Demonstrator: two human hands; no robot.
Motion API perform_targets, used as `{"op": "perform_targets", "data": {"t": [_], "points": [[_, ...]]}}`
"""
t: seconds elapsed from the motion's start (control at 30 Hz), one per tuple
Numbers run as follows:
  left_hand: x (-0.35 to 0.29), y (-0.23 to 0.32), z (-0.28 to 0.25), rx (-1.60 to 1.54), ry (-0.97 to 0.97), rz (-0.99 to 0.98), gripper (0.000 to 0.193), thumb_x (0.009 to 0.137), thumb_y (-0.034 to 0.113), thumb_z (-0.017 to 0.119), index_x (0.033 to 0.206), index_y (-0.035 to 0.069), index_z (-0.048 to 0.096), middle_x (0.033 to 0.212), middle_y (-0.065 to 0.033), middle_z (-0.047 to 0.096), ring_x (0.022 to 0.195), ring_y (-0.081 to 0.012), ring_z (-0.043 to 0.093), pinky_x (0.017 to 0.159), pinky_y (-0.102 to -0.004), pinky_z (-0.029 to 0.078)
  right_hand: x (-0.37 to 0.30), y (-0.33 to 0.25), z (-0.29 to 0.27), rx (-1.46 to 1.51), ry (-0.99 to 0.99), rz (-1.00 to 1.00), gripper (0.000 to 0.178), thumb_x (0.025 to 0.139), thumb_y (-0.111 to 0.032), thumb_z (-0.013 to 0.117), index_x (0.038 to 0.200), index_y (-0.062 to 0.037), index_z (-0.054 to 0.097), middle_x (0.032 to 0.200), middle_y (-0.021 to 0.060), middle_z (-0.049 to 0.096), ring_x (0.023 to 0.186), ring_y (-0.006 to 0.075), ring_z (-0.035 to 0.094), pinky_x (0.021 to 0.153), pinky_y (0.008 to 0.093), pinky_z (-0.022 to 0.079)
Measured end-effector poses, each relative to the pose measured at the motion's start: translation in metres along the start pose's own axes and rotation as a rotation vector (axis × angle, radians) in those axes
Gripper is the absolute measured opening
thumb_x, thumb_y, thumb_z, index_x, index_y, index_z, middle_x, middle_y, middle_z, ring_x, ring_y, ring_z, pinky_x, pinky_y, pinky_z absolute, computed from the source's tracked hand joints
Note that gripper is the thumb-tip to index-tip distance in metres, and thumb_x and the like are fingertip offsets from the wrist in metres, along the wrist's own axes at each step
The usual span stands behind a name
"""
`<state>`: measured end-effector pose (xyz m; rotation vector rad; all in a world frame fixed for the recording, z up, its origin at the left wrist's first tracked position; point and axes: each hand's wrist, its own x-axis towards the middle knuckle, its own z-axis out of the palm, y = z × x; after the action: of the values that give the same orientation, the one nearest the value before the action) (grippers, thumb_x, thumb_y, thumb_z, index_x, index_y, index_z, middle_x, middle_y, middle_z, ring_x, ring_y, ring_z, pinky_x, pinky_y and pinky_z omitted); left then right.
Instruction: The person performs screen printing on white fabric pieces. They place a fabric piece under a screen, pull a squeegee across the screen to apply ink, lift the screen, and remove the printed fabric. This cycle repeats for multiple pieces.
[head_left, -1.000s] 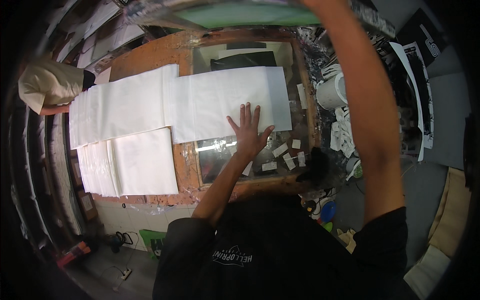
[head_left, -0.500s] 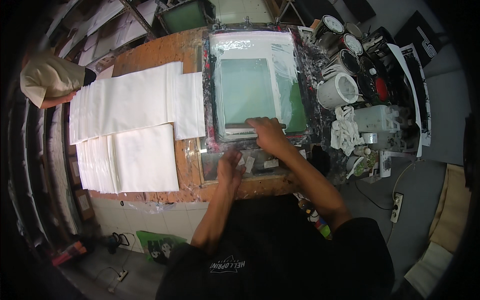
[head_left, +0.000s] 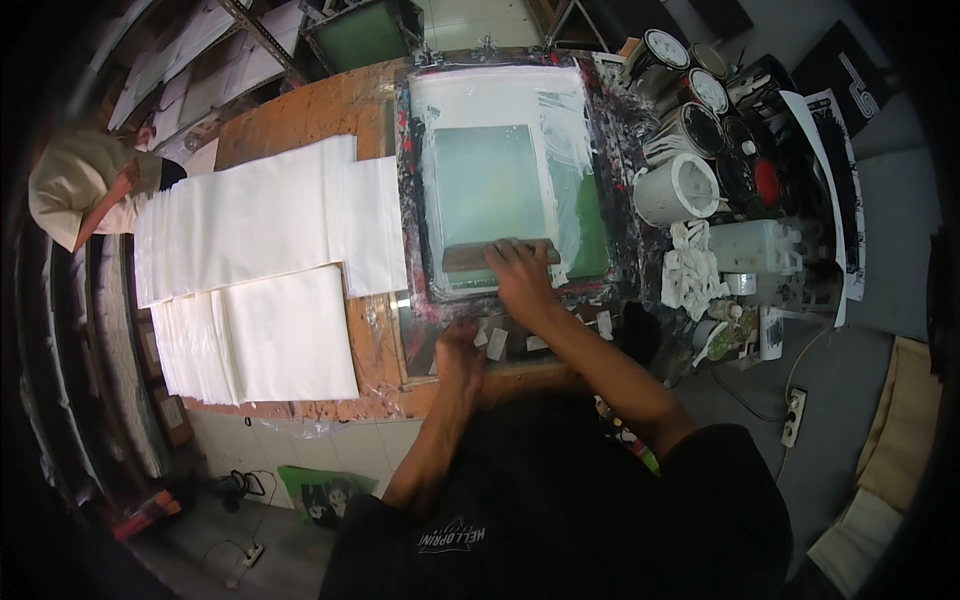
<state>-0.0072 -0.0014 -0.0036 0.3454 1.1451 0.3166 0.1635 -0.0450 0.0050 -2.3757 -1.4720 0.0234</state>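
A screen-printing frame [head_left: 600, 160] with a pale green mesh window lies flat on the worn wooden table [head_left: 300, 110]. My right hand [head_left: 520, 278] grips a wooden-handled squeegee [head_left: 470, 255] lying across the near end of the mesh. My left hand [head_left: 458, 352] presses down on the table's front edge just below the frame, fingers closed on the surface. White ink smears cover the mesh around the green window.
Stacks of white fabric sheets [head_left: 250, 230] lie left of the frame. Several paint cans and a white ink bucket [head_left: 678, 188] crowd the right side, with rags [head_left: 690, 268] beside them. Another person in a beige shirt [head_left: 80, 185] bends at the far left.
The screen frame was lowered onto the table over the white sheet. My right hand came down from holding the frame up and took hold of the squeegee; my left hand drew back to the front edge.
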Motion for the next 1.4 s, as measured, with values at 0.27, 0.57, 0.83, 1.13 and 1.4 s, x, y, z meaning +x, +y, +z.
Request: {"op": "perform_targets", "data": {"t": [0.27, 0.57, 0.83, 1.13, 1.4], "points": [[0.007, -0.007, 0.0, -0.018, 0.045, 0.01, 0.025, 0.092, 0.03, 0.054, 0.115, 0.018, 0.055, 0.112, 0.0008, 0.06, 0.104, -0.0158, 0.054, 0.094, -0.0445, 0.039, 0.142, 0.065, 0.027, -0.051, 0.071, 0.048, 0.041, 0.079, 0.006, 0.059, 0.117, -0.0092, 0.068, 0.11, 0.0126, 0.071, 0.107, 0.0293, 0.065, 0.09, 0.0506, 0.04], [0.005, -0.005, -0.018, -0.029, -0.051, -0.007, 0.018, 0.09, 0.03, 0.057, 0.107, 0.025, 0.056, 0.106, 0.0025, 0.061, 0.1, -0.0153, 0.056, 0.089, -0.0441, 0.036, 0.278, 0.112, 0.007, 0.019, 0.03, 0.104, 0.046, 0.082, 0.001, 0.063, 0.124, -0.0151, 0.071, 0.108, 0.0109, 0.075, 0.106, 0.029, 0.068, 0.093, 0.0491, 0.043], [-0.007, 0.0, -0.018, -0.114, -0.157, 0.02, 0.018, 0.087, 0.024, 0.06, 0.105, 0.019, 0.059, 0.107, -0.0022, 0.062, 0.1, -0.0194, 0.059, 0.094, -0.0498, 0.043, 0.273, 0.13, -0.012, 0.118, -0.049, 0.132, 0.052, 0.08, -0.001, 0.064, 0.13, -0.0124, 0.067, 0.113, 0.02, 0.072, 0.106, 0.0369, 0.068, 0.093, 0.0485, 0.051], [-0.002, 0.019, -0.023, -0.059, -0.324, 0.233, 0.026, 0.08, 0.004, 0.062, 0.105, 0.009, 0.059, 0.103, -0.0116, 0.066, 0.091, -0.0225, 0.062, 0.09, -0.0419, 0.048, 0.072, 0.02, -0.128, 0.205, -0.41, -0.024, 0.032, 0.084, -0.006, 0.06, 0.116, -0.0056, 0.06, 0.1, 0.0179, 0.068, 0.096, 0.0383, 0.066, 0.081, 0.0526, 0.048], [-0.056, 0.084, 0.033, -0.091, -0.4, 0.325, 0.021, 0.075, -0.003, 0.059, 0.094, 0.003, 0.066, 0.092, -0.0105, 0.072, 0.104, -0.0322, 0.069, 0.09, -0.0382, 0.049, 0.027, -0.038, -0.162, -0.037, 0.238, -0.207, 0.021, 0.081, -0.021, 0.068, 0.093, -0.0051, 0.06, 0.087, 0.0101, 0.063, 0.082, 0.0283, 0.059, 0.072, 0.0424, 0.043]]}}
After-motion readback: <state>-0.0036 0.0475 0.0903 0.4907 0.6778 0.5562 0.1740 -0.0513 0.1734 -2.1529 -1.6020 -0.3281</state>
